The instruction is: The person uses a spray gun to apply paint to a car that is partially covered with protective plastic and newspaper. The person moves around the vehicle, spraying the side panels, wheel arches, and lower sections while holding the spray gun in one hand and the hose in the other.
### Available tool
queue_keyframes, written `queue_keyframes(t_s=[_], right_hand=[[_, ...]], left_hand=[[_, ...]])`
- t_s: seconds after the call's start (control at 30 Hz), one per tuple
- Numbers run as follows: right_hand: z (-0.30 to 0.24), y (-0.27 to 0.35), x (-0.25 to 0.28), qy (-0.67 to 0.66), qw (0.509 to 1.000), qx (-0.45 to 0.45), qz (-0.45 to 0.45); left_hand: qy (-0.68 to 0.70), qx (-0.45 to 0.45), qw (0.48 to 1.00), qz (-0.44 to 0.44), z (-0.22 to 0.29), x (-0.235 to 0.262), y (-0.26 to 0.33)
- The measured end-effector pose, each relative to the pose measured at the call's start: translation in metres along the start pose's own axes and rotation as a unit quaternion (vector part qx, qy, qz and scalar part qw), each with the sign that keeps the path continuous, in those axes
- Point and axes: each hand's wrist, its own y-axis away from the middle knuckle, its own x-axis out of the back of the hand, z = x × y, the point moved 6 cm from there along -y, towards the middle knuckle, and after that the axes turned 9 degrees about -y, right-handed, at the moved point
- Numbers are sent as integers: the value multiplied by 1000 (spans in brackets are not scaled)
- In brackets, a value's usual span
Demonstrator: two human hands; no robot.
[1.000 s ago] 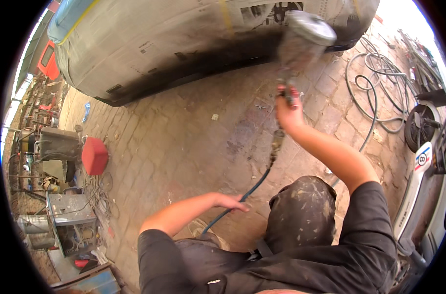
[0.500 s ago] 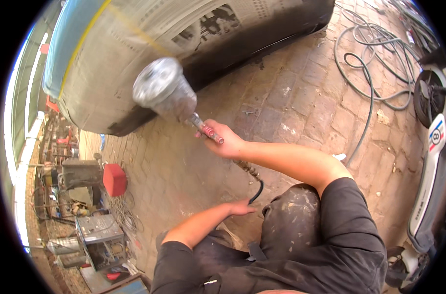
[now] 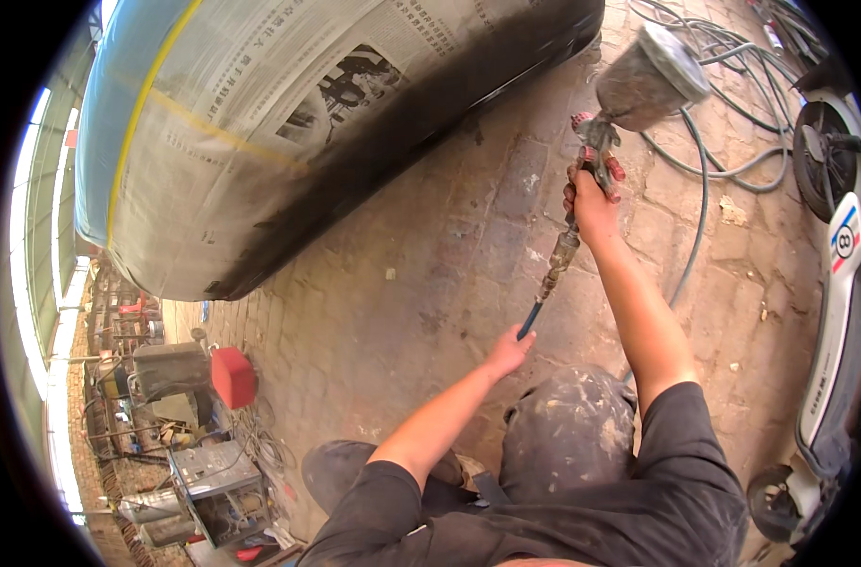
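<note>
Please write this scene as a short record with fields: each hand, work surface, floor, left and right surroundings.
Right hand: gripping spray gun with round grey cup
Left hand: at dark blue flexible hose, grip unclear
Work surface: curved body covered in newspaper, blackened along its lower edge
Floor: brown stone paving
Left surroundings: red angular block
Right surroundings: looped grey hose, black-and-white wheeled vehicle

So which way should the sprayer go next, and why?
Maybe swing the spray gun left, toward the dark strip on the paper-covered body: the right hand holds the gun off to the strip's right, while the left hand holds the blue hose.
</note>
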Motion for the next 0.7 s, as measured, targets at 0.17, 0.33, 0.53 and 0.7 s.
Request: queue_keyframes(t_s=[0.17, 0.33, 0.53, 0.7], right_hand=[[39, 44, -3, 104, 982, -41, -153], [23, 65, -30, 109, 961, -74, -243], [-25, -35, 10, -7, 1000, 1, -8], [-2, -19, -2, -48, 998, 19, 31]], left_hand=[[-117, 7, 991, -64, -32, 5, 0], [105, -54, 984, -135, -88, -55, 11], [-37, -53, 998, 11, 40, -15, -38], [-30, -93, 986, 131, 33, 46, -32]])
